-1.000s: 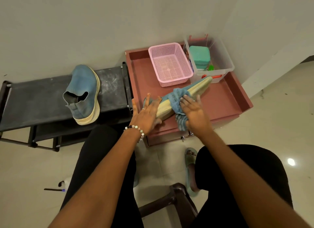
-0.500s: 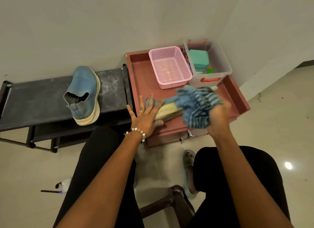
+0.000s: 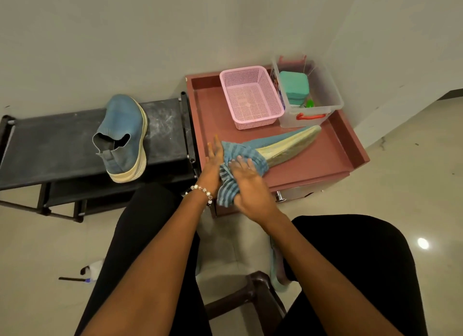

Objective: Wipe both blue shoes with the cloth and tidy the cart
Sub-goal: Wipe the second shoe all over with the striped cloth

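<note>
Head view, looking down past two black-clad knees: biggest thing here is the black shoe rack [image 3: 62, 145] on the left, with one blue shoe [image 3: 122, 137] resting on its top shelf, heel opening toward us, pale sole facing right. Right beside the rack sits the reddish cart [image 3: 325, 160], its raised rim framing the top tray. At the back of that tray, a pink basket [image 3: 251, 97] and, touching its right side, a clear storage box [image 3: 323, 90] with a teal case [image 3: 293, 86] inside. Now the action: the second blue shoe [image 3: 280, 145] lies on its side across the cart tray, toe pointing toward the clear box. The striped blue cloth [image 3: 240, 157] is draped over its heel end. The right hand [image 3: 248, 182] presses down on the cloth, fingers spread flat. The left hand [image 3: 213, 160], beaded bracelet [image 3: 203, 190] on the wrist, is against the heel, fingers straight and extended.
</note>
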The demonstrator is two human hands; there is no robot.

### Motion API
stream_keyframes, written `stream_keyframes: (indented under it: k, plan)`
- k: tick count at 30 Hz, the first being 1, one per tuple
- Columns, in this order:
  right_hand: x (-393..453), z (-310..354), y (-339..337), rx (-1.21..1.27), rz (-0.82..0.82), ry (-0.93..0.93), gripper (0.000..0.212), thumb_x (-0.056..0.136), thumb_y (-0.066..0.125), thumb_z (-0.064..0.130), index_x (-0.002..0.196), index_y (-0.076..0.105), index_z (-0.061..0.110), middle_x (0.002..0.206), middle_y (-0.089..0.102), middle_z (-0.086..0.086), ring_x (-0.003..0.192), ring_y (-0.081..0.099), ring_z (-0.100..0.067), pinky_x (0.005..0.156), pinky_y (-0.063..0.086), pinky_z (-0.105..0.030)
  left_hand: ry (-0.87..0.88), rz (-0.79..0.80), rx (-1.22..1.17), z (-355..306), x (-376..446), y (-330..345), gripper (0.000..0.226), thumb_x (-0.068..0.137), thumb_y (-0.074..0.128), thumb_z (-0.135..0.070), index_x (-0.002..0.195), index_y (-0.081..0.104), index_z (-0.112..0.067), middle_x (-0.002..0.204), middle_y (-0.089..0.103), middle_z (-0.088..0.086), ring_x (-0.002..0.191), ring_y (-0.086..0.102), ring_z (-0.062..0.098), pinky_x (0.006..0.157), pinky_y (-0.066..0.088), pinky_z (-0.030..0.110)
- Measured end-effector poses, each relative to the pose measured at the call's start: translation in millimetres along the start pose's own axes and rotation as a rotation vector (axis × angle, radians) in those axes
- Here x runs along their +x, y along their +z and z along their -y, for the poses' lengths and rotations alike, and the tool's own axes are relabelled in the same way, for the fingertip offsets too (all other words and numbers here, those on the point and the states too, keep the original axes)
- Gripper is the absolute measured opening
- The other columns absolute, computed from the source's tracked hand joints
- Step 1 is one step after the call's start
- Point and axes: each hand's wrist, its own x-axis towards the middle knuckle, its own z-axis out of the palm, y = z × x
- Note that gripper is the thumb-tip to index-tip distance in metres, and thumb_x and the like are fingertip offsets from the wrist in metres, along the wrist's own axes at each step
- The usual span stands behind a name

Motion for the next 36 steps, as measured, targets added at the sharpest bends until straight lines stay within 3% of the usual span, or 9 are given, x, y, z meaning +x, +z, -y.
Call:
stream_keyframes:
  k: [2,5,10,14,18,21,25,30,36]
  plan:
    - [-2,-5,-10,0.032,0.015,-0.047,0.071,0.064,0.036,0.009,0.134,0.046,0.0,0.143,0.039,-0.025,0.138,0.031,-0.034,0.118,0.012,-0.033,0.023,-0.021,-0.007,3,-2,0,0.079,0.097,0.039,-0.044,0.138,-0.028,-0.035,0.157,-0.018,0.011,0.146,0.001,0.026,0.118,0.014,0.047]
    - [-4,-31,-29,0.051,0.075,-0.188,0.069,0.06,0.04,0.0,0.127,0.056,0.001,0.133,0.053,-0.02,0.128,0.047,-0.028,0.115,0.02,-0.038,0.04,0.017,0.117,11,-3,1,0.111,0.086,0.063,-0.008,0.142,-0.031,-0.026,0.157,-0.016,0.013,0.142,0.022,0.033,0.101,0.04,0.032]
    - [-5,-62,-42,-0.085,-0.031,-0.094,0.067,0.057,0.04,0.003,0.12,0.06,-0.001,0.123,0.061,-0.018,0.121,0.053,-0.032,0.115,0.011,-0.046,0.031,0.085,0.211,22,3,5,0.108,0.083,0.069,-0.008,0.149,-0.015,-0.026,0.158,-0.017,0.012,0.144,-0.017,0.026,0.118,0.014,0.045]
    - [-11,-17,-6,0.021,-0.186,-0.062,0.053,0.067,0.045,0.006,0.117,0.06,-0.006,0.121,0.06,-0.024,0.117,0.055,-0.037,0.113,0.022,-0.05,0.062,0.06,0.271,18,2,8,0.081,0.095,0.051,-0.005,0.152,-0.005,-0.02,0.159,-0.011,0.01,0.146,-0.006,0.028,0.118,0.01,0.042]
    - [-11,-19,-9,0.065,-0.048,-0.103,0.063,0.066,0.052,-0.006,0.128,0.055,0.001,0.132,0.054,-0.019,0.127,0.047,-0.031,0.115,0.018,-0.031,0.147,0.003,0.236,21,0,9,0.086,0.095,0.044,0.002,0.147,-0.013,-0.036,0.153,-0.027,-0.002,0.146,-0.01,0.029,0.112,0.026,0.045]
    - [-3,-50,-30,-0.202,0.045,-0.324,0.07,0.054,0.055,-0.008,0.124,0.058,0.002,0.125,0.06,-0.016,0.12,0.054,-0.028,0.114,0.016,-0.043,0.225,0.017,0.33,24,-2,10,0.1,0.079,0.048,0.021,0.147,-0.014,-0.019,0.152,-0.025,-0.001,0.14,-0.025,0.027,0.101,0.043,0.036]
    - [8,-85,-60,-0.569,-0.008,-0.417,0.052,0.066,0.038,0.005,0.109,0.066,-0.005,0.109,0.068,-0.02,0.103,0.064,-0.036,0.098,0.028,-0.062,0.17,0.02,0.32,23,2,12,0.085,0.084,0.06,0.003,0.151,0.011,-0.013,0.159,-0.01,0.009,0.143,-0.021,0.033,0.117,0.004,0.051]
    - [0,-114,-82,-0.698,-0.094,-0.478,0.041,0.08,0.041,0.007,0.112,0.066,-0.003,0.113,0.067,-0.017,0.107,0.062,-0.038,0.1,0.027,-0.058,0.152,0.029,0.296,21,4,11,0.083,0.083,0.064,-0.006,0.15,0.016,-0.014,0.159,-0.005,0.011,0.143,-0.018,0.036,0.114,-0.003,0.051]
    - [-9,-119,-121,-0.392,-0.457,0.127,0.045,0.066,0.066,-0.004,0.111,0.066,-0.002,0.113,0.063,-0.028,0.112,0.056,-0.042,0.103,0.039,-0.048,0.154,0.014,0.336,23,5,12,0.083,0.084,0.06,0.001,0.151,0.014,-0.017,0.159,-0.007,0.009,0.143,-0.02,0.034,0.114,0.0,0.052]
